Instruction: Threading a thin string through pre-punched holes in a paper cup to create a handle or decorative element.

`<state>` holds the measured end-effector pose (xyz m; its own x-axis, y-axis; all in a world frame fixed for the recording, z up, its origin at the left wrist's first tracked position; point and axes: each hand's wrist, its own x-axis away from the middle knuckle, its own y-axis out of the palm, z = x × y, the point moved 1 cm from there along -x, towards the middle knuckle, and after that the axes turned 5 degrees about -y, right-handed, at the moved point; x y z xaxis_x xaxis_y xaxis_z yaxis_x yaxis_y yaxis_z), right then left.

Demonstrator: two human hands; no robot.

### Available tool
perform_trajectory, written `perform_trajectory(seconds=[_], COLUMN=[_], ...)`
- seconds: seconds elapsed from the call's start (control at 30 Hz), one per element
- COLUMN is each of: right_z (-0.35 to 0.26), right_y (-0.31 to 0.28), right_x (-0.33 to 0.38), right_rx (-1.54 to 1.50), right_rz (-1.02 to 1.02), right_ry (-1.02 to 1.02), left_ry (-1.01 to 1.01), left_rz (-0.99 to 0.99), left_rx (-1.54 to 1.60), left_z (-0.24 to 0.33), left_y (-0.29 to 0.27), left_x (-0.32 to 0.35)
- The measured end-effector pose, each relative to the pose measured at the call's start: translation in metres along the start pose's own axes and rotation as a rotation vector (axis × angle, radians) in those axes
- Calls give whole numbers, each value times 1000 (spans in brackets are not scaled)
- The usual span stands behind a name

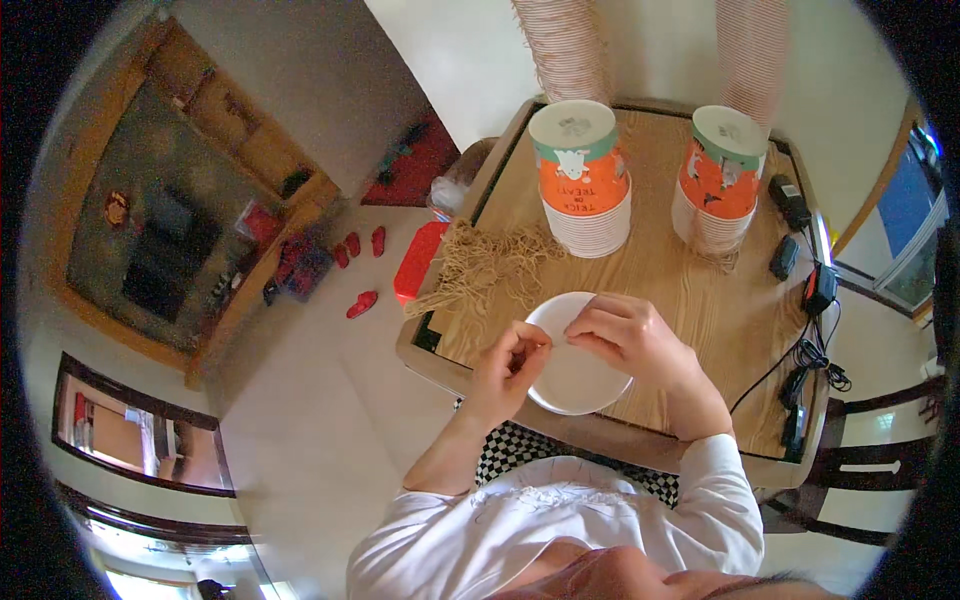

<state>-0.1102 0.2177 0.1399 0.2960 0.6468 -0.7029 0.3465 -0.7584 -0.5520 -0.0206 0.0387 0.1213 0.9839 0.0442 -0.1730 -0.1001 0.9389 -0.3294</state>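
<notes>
White sleeves come up from the lower edge to both hands, which meet over a white paper cup lying on the tabletop directly beneath them. Left hand is closed in a pinch at the cup's rim, seemingly on a thin string too fine to make out; right hand curls over the rim's far side, fingertips pressed to it. A heap of tan strings lies just beyond the left hand, and two stacks of printed cups stand farther off. Done well, this step likely needs the right hand steadying the cup while the left keeps its pinch taut.
</notes>
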Motion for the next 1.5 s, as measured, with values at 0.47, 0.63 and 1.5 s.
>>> perform_trajectory(seconds=[0.47,0.63,1.5], right_z=[-4,-27,-53], right_y=[17,47,77], right_x=[2,-1,48], right_rx=[212,223,7], right_rz=[26,-71,60], right_ry=[64,120,448], left_ry=[5,239,-95], left_rz=[517,63,-102], left_rx=[-471,-91,51], left_z=[-23,-5,-31], left_y=[-78,-5,0], left_x=[24,15,48])
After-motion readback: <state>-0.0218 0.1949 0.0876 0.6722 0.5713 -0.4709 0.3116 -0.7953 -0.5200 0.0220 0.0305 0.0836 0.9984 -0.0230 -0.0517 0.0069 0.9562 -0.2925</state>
